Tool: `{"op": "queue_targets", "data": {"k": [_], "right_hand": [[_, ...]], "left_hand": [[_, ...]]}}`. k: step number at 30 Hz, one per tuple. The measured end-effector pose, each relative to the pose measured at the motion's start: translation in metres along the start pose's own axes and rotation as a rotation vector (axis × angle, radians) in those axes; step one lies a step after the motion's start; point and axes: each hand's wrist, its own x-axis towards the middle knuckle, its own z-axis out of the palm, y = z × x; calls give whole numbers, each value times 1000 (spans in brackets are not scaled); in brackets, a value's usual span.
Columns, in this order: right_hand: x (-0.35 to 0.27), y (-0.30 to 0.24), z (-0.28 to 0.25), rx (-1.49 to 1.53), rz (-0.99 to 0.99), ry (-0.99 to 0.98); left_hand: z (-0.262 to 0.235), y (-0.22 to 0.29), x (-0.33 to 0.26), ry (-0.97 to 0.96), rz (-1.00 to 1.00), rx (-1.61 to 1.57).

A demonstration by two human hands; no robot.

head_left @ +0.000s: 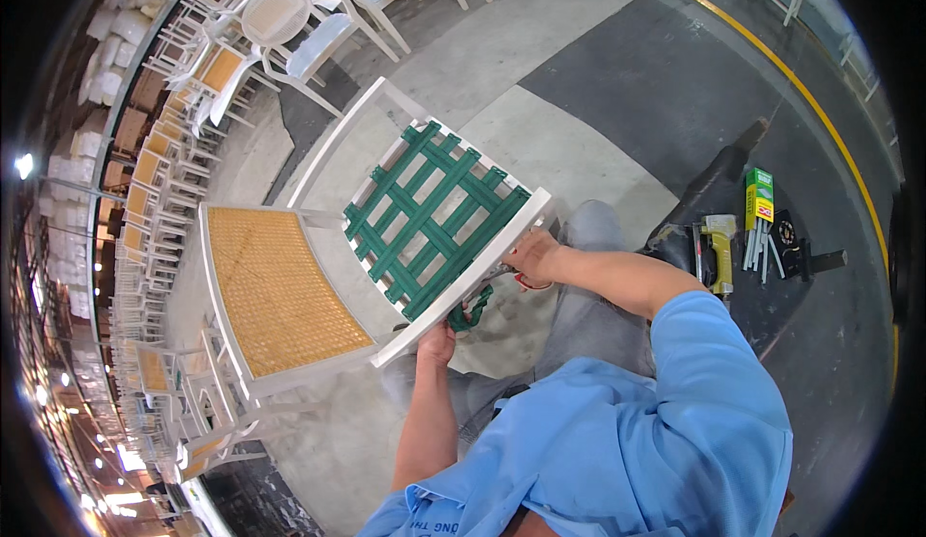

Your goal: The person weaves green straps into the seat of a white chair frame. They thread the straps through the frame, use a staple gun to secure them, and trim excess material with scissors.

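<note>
In front of me lies a tilted white chair (pixel 463 279) with a woven cane back (pixel 280 286). Crossed green webbing straps (pixel 424 211) span its seat frame. My left hand (pixel 436 344) is closed under the near rail, beside a loose, bunched tail of green webbing (pixel 472 311), and seems to pinch it; the fingertips are partly hidden. Scissors (pixel 529 282) with reddish handles are in my right hand (pixel 533 255), below the same rail near its right corner. Their blades point toward the loose webbing and are mostly hidden by the chair.
To my right, a dark padded surface (pixel 716 190) carries a yellow-green staple gun (pixel 719 248), a green and yellow box (pixel 759 195) and several metal staple strips (pixel 762 248). Rows of white chairs (pixel 280 16) stand at the far left. A yellow line (pixel 786 69) curves across the floor.
</note>
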Motion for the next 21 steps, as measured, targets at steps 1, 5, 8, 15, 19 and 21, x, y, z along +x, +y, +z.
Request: {"op": "queue_targets", "data": {"k": [1, 5, 8, 15, 19, 21], "right_hand": [[4, 2, 4, -2, -27, 54], [19, 2, -2, 77, -210, 389], [25, 2, -9, 41, -189, 205], [28, 17, -30, 65, -296, 121], [32, 6, -26, 43, -229, 160], [22, 18, -25, 93, -179, 196]], "left_hand": [[-1, 1, 0, -18, 7, 10], [-4, 0, -6, 18, 18, -11], [4, -4, -7, 35, 33, -47], [2, -3, -1, 65, -18, -135], [5, -3, 6, 11, 1, -143], [18, -3, 15, -50, 2, -155]]}}
